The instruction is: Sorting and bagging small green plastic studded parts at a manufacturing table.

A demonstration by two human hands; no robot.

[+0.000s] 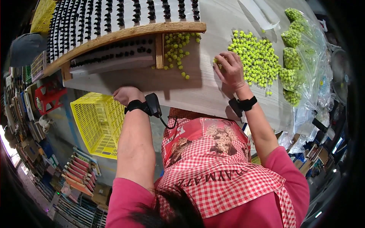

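Note:
My right hand point(230, 70) is over the table with its fingers curled. A small yellow-green knobbly piece point(215, 60) shows at its fingertips. Just right of it spreads a loose pile of the same yellow-green pieces point(256, 57). My left hand point(128, 95) is at the table's near edge, below the wooden rack; its fingers are turned away and hidden. On the wooden rack point(133, 30) lies a white board point(129, 17) with many rows of small black pieces. Beneath it, a lower board point(118, 60) carries more black pieces.
More yellow-green pieces point(175, 49) lie scattered beside the rack's post. Clear bags of them point(292, 72) line the table's right side, near a white plastic strip point(262, 15). A yellow crate point(97, 125) stands below the table at left, with a red stool point(48, 97) beyond.

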